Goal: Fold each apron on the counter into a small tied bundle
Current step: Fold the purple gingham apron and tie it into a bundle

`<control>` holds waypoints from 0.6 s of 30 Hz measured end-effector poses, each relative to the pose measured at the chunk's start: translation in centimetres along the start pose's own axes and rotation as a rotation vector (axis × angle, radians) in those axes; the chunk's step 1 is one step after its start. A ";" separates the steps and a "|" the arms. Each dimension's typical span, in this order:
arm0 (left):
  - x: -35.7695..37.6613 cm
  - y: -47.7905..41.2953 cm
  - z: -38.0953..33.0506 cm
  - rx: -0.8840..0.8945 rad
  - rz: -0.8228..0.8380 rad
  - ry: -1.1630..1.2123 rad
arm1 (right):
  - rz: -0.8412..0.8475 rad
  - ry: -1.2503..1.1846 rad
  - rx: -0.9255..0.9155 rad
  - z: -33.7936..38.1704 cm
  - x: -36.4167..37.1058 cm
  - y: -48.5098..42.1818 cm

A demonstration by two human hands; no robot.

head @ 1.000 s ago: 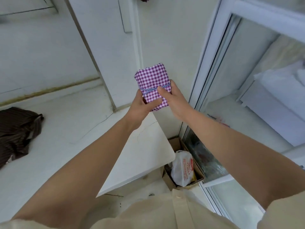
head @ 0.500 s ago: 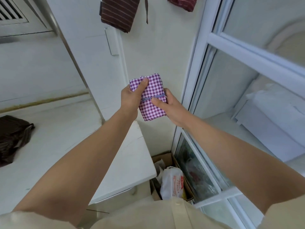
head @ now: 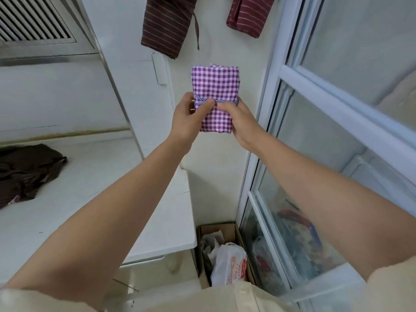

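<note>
A purple gingham apron bundle (head: pixel 215 86), folded small with a blue striped tie across its middle, is held up in front of the white wall. My left hand (head: pixel 188 119) grips its left edge with the thumb on the tie. My right hand (head: pixel 239 122) grips the lower right part, thumb pressed on the front. A dark brown striped apron (head: pixel 24 171) lies crumpled on the white counter (head: pixel 94 176) at the far left.
Two folded striped bundles hang on the wall above, a brown one (head: pixel 167 23) and a dark red one (head: pixel 249 14). A cardboard box (head: pixel 219 228) with a plastic bag (head: pixel 229 264) sits on the floor beside a glass-fronted white cabinet (head: pixel 299 154).
Both hands have raised the gingham bundle higher against the wall and turned it upright. My view has tilted up, bringing the two hanging bundles into sight.
</note>
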State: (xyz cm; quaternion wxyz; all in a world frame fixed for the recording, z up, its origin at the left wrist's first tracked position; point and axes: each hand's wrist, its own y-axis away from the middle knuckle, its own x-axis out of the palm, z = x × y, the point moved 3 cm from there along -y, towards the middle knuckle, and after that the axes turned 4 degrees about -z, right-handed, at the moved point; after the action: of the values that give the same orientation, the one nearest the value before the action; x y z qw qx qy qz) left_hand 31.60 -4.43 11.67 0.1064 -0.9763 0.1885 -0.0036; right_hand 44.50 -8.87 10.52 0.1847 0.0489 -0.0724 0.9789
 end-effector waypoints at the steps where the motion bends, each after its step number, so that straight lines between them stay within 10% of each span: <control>1: 0.2 -0.3 -1.4 0.061 -0.028 -0.033 | -0.014 -0.017 -0.027 1.2 0.0 -0.5; 18: 3.1 -10.2 -20.7 0.515 -0.006 -0.242 | -0.209 -0.156 -0.460 21.7 -1.2 -8.8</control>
State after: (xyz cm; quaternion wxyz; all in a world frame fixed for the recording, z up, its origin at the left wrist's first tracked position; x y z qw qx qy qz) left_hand 37.24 -0.64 33.88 0.3728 -0.9110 0.1643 0.0650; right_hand 50.39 -4.63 32.87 0.2847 0.0880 -0.3017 0.9056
